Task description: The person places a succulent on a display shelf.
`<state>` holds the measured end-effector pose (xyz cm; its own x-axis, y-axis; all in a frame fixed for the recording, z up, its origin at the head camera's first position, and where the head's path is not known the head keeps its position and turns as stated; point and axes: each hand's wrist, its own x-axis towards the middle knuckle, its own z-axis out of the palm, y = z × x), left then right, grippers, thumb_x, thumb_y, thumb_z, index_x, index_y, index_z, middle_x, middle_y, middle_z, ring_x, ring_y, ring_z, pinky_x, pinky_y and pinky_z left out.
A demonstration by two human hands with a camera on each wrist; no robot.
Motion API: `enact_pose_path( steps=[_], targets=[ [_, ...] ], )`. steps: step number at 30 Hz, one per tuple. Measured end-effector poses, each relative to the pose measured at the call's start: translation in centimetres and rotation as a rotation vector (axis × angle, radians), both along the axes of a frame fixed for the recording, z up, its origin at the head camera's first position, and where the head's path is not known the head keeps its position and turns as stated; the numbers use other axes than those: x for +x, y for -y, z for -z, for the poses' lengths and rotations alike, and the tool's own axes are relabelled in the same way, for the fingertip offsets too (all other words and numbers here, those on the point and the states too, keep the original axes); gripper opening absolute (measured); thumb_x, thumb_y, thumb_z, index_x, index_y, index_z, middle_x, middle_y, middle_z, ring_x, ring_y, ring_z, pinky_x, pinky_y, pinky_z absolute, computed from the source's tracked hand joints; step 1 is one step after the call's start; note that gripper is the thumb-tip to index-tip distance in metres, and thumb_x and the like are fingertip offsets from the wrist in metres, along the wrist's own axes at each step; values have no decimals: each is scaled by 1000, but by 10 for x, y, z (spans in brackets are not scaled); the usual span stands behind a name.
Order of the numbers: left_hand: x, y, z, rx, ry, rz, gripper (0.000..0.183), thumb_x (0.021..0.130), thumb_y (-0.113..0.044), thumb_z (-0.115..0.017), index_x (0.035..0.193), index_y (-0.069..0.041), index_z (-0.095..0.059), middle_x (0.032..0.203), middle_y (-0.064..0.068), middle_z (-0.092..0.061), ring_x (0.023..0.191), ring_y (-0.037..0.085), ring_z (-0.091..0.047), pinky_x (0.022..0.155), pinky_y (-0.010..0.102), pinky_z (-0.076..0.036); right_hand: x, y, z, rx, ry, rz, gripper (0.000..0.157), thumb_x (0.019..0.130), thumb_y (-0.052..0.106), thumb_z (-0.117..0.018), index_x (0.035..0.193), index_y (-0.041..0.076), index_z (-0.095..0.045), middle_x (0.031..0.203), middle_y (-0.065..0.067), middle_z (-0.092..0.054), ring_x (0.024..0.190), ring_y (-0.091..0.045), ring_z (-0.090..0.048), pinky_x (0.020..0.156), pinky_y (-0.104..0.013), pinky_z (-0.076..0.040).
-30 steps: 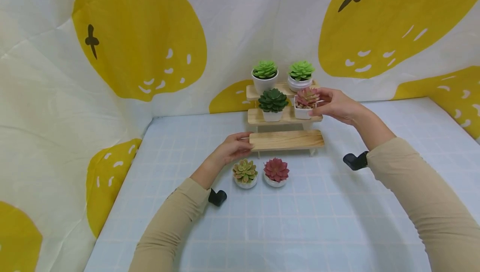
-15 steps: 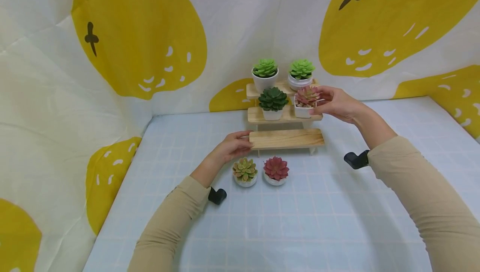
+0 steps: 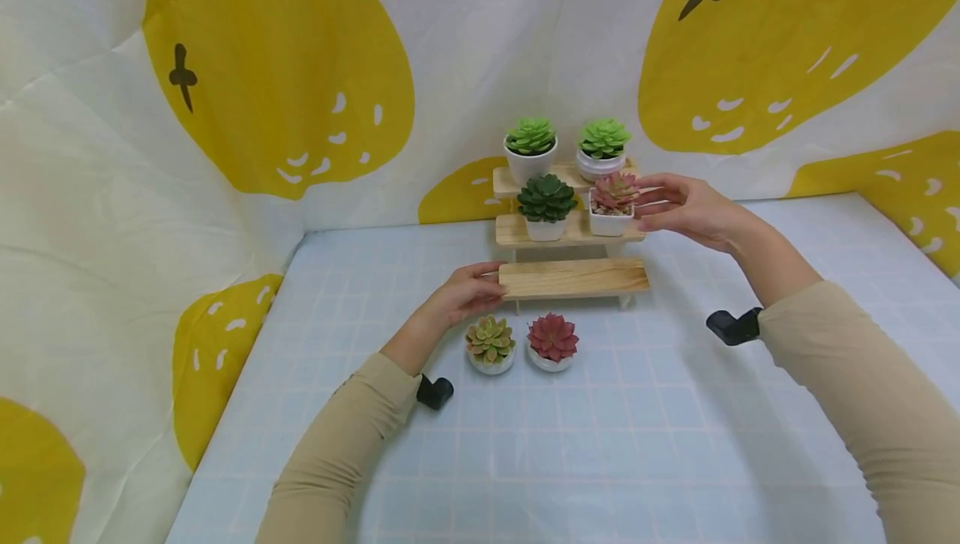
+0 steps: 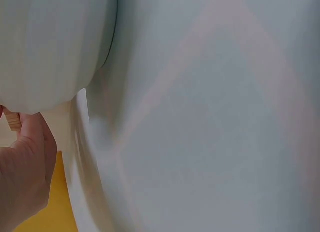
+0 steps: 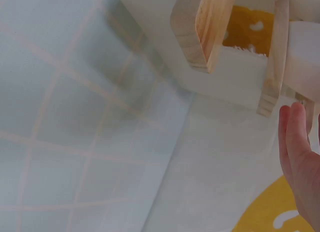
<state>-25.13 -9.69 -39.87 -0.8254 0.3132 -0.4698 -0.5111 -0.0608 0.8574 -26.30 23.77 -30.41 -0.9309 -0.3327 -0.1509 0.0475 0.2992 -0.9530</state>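
In the head view my left hand (image 3: 474,292) pinches the left end of the lowest wooden board (image 3: 573,278) of a three-tier plant stand. The left wrist view shows that hand (image 4: 30,162) around the wood's end (image 4: 13,121). My right hand (image 3: 693,212), fingers extended, is right beside a pink succulent (image 3: 612,201) in a square white pot on the middle tier's right. A dark green succulent (image 3: 547,201) shares that tier. In the right wrist view straight fingers (image 5: 296,137) lie near the white pot (image 5: 305,54).
Two bright green succulents in white pots, left (image 3: 530,148) and right (image 3: 602,148), stand on the top tier. In front of the stand, a yellow-green succulent (image 3: 491,346) and a red succulent (image 3: 552,342) sit on the tablecloth (image 3: 600,452). A lemon-print curtain (image 3: 480,27) hangs behind.
My right hand has let go of the pink succulent's pot and drawn slightly to the right. The pot stays on the middle tier. My left hand has stayed at the lowest board.
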Motion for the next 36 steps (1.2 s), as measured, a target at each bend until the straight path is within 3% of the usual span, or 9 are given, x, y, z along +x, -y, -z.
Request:
enact_pose_path(
  steps=[15, 27, 32, 36],
  targets=[
    [0, 1, 2, 11, 3, -10, 57, 87, 9, -55, 141, -6, -40, 138, 16, -45, 101, 20, -52, 67, 22, -49, 25, -23, -2, 47, -53, -2, 51, 87, 4, -63, 133, 8, -39, 113, 6, -55, 102, -9, -54, 81, -22, -49],
    [1, 0, 0, 7, 1, -2, 58, 87, 9, -55, 141, -6, -40, 138, 17, -44, 98, 19, -53, 67, 22, -50, 51, -27, 3, 66, -87, -25, 48, 86, 3, -64, 130, 10, -44, 116, 4, -55, 104, -8, -54, 81, -23, -49],
    [0, 0, 1, -3, 0, -4, 58, 87, 9, -55, 141, -7, -40, 137, 16, -45, 100, 19, -53, 67, 22, -50, 62, -21, 12, 48, -94, -102, 45, 86, 2, -64, 127, 12, -46, 119, 1, -54, 106, -8, -54, 82, -24, -49],
    [0, 0, 1, -5, 3, -6, 57, 87, 9, -55, 140, -7, -41, 137, 16, -45, 102, 20, -52, 69, 23, -50, 72, -13, 23, 8, -83, -160, 47, 85, 0, -64, 128, 3, -45, 123, -11, -51, 110, -16, -53, 83, -27, -50]
  ],
)
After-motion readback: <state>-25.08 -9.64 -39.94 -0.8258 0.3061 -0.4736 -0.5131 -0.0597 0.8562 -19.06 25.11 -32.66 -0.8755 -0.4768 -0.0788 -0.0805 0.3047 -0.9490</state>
